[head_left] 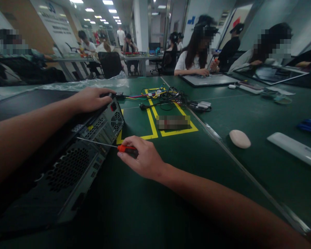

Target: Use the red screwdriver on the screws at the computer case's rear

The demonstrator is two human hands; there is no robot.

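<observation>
A black desktop computer case (pixel 107 133) occupies the left side of the head view, its metal back panel with vents and ports turned toward the right. My left hand (pixel 92 99) rests on the top of the case near the back corner, fingers stretched out. An orange and black screwdriver (pixel 123 148) is gripped by its handle in my right hand (pixel 143 157). Its long thin shaft points left across the back panel. Whether the tip touches the panel I cannot tell.
Yellow tape (pixel 152 121) marks out areas on the green table (pixel 191 204). Behind lies a tangle of cables (pixel 175 95); a blurred-out object (pixel 173 122) sits nearer. To the right are a pale mouse (pixel 239 139) and a white bar (pixel 295 148). Other people work across the table.
</observation>
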